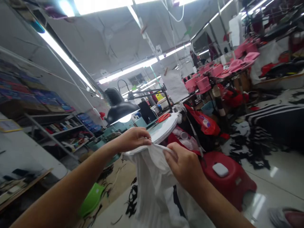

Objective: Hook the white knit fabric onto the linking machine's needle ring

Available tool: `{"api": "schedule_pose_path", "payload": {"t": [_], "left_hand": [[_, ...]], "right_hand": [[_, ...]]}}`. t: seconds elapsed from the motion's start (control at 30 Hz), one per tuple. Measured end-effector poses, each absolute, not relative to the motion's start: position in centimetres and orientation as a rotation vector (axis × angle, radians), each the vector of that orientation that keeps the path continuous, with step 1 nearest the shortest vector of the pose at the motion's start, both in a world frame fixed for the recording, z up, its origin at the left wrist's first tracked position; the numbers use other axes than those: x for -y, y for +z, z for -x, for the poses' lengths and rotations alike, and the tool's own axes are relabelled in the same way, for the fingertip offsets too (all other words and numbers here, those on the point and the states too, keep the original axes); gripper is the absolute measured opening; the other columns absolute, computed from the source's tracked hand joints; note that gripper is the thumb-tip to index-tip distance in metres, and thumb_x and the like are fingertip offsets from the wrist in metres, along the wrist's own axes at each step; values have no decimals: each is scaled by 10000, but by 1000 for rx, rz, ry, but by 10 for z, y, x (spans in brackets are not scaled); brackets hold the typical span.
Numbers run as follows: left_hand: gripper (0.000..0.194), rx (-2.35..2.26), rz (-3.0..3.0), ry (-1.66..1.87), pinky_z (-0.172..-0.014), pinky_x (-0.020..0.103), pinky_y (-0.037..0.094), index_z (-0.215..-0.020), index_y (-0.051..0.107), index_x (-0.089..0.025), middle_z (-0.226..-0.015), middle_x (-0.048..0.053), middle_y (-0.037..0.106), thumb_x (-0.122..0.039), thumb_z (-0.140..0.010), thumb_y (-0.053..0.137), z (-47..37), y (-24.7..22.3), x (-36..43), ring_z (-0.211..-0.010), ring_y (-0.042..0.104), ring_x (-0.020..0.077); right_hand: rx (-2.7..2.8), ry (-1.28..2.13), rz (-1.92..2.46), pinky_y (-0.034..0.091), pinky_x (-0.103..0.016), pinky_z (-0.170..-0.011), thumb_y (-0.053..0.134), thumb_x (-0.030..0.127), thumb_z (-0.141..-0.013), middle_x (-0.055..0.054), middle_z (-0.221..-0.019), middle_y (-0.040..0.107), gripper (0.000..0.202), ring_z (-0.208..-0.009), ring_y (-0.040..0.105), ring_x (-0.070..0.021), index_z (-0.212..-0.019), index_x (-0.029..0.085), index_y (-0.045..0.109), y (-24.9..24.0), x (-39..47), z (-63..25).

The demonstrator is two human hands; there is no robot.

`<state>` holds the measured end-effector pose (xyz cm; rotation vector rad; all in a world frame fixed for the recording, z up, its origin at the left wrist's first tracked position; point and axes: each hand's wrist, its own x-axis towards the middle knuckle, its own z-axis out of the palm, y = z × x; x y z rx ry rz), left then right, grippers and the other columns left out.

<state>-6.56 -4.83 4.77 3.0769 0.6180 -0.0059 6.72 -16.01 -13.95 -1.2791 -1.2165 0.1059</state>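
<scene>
A white garment [152,180] hangs down in front of me, its upper edge stretched between my two hands. My left hand [134,139] pinches that edge between thumb and fingers, close to the rim of a round-ended white worktable [163,133]. Further right, my right hand [182,161] grips the same edge, fingers curled around the cloth. The garment's lower part falls in loose folds and runs out of view at the bottom. Red-handled scissors [163,117] lie on the worktable beyond my hands.
A black lamp [123,110] shines over a teal sewing machine [106,136]. To the right stands a red stool [228,177] with a white case [220,169] on it. A green plastic object [91,199] and black scraps [133,196] lie below. Pink fabric pieces [201,84] are behind.
</scene>
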Motion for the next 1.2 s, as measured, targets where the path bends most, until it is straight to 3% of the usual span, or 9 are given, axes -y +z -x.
{"api": "schedule_pose_path", "payload": {"t": [0.07,0.2,0.27,0.43,0.6,0.73,0.9,1.03,1.2], "left_hand": [[246,-483,-3086,119,-665,234,458,-813,742,-159,-774,33,631,-373,-878,640,66,42,42,-705,593,131],[269,-480,-3152,444,-622,226,438,-938,771,-178,-734,21,646,-373,-920,586,63,12,20,-643,583,117],[323,-539,-3198,467,-594,230,427,-988,778,-185,-708,17,650,-403,-944,544,61,-3,9,-615,582,119],[464,-605,-3225,655,-746,294,481,-1032,746,-133,-899,87,729,-455,-993,414,63,-18,-1,-805,651,185],[653,-553,-3238,834,-686,323,445,-793,701,-134,-717,76,626,-623,-966,304,69,-12,8,-692,567,187],[657,-475,-3188,463,-576,276,399,-650,653,-147,-641,21,528,-762,-817,492,61,11,16,-584,477,134],[400,-343,-2978,211,-718,254,467,-829,685,-147,-829,49,624,-534,-880,598,59,38,9,-767,578,142],[207,-239,-2840,201,-730,236,448,-937,684,-148,-837,30,652,-317,-924,566,52,26,-17,-771,572,129],[145,-55,-2646,141,-716,207,456,-906,690,-131,-804,16,674,-254,-895,614,37,-1,-49,-734,588,113]], "right_hand": [[1337,100,1362,364,-275,-661,577,298,-919,-32,-878,702,104,-835,685,-220,-944,222,644,-140,163,-63],[1326,187,1463,327,-289,-622,574,252,-926,-15,-778,674,210,-742,668,-196,-724,215,621,-149,164,-36],[1246,144,1428,329,-300,-625,585,241,-916,-18,-775,672,185,-733,658,-201,-735,220,623,-153,163,-25],[1103,-50,1397,318,-327,-609,666,132,-819,-26,-718,641,112,-666,612,-226,-755,218,635,-167,166,-6],[1077,-19,1223,349,-335,-656,568,89,-846,-48,-748,651,145,-705,606,-243,-769,198,624,-169,170,-19],[880,370,1082,351,-308,-629,449,246,-937,-51,-744,662,185,-704,599,-221,-883,175,612,-147,160,-71],[956,1181,678,420,-264,-585,748,396,-704,-36,-738,690,293,-646,604,-179,-842,146,682,-122,130,-86],[809,1273,708,513,-313,-708,708,495,-688,-49,-814,734,463,-741,675,-212,-1004,157,683,-124,119,-51],[840,1059,1062,454,-248,-556,739,192,-573,-21,-677,698,304,-603,614,-173,-868,128,702,-133,117,-27]]}}
